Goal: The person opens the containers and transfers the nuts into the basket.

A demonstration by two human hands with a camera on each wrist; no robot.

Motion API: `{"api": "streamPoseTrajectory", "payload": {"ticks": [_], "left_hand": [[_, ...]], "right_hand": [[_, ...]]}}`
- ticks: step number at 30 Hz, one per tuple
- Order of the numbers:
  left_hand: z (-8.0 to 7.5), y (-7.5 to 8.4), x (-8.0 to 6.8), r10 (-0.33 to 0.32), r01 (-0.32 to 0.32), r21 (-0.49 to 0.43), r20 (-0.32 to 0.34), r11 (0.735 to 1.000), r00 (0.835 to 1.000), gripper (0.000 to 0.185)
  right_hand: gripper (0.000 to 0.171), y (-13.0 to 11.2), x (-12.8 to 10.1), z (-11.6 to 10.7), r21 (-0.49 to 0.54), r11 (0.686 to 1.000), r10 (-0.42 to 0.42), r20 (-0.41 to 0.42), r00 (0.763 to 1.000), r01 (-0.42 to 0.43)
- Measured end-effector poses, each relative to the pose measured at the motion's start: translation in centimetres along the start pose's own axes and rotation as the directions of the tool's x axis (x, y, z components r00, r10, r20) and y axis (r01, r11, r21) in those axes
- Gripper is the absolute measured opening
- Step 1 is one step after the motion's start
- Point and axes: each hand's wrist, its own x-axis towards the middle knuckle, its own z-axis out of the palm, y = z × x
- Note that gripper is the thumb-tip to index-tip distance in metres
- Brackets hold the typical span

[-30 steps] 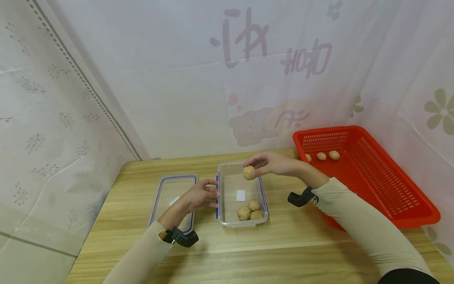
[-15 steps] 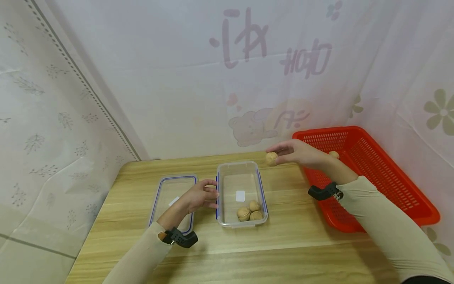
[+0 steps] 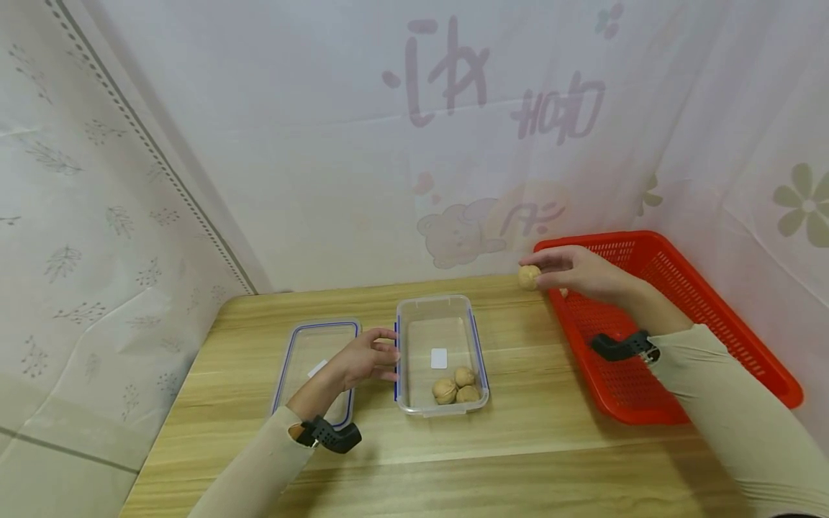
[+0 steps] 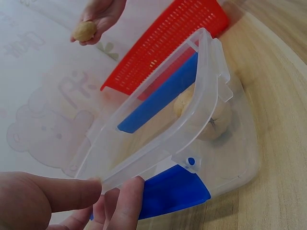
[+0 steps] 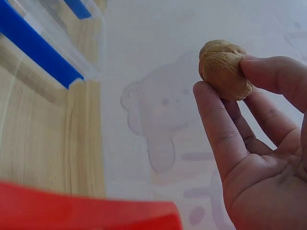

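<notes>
Three walnuts [image 3: 456, 388] seen at near end of box [image 3: 442, 306]. Box wall touched by left hand [image 3: 368, 357], fingers relaxed, nothing gripped. Farther off, walnut [image 3: 529, 277] pinched by right hand [image 3: 579, 273] over basket [image 3: 706, 324] corner. Risk judged: round shell slipped from light fingertip pinch, rolled off table [image 3: 518, 446].

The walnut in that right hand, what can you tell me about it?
The walnut is whole and in its shell: pale tan, roundish, with a wrinkled, ridged surface. The right hand pinches it between thumb and fingertips, with nothing else touching it. It is held in the air above the table's far edge, just left of the red basket and well beyond the clear box, which holds three similar walnuts.
</notes>
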Motion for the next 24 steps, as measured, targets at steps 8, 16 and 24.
{"api": "streamPoseTrajectory", "payload": {"ticks": [8,16,24], "left_hand": [[0.0,0.1,0.0,-0.002,0.002,0.001,-0.004,1.000,1.000,0.049],[0.0,0.1,0.0,0.002,-0.002,0.004,-0.001,1.000,1.000,0.048],[0.1,0.2,0.0,-0.004,0.004,0.005,0.000,1.000,1.000,0.047]], "right_hand": [[0.045,1.4,-1.2,-1.7,0.041,0.999,0.019,-0.022,1.000,-0.018],[0.048,4.3,-1.5,-3.4,0.063,0.998,0.019,-0.025,0.999,-0.017],[0.047,6.3,-1.7,-4.2,0.127,0.992,0.030,-0.058,0.998,-0.023]]}}
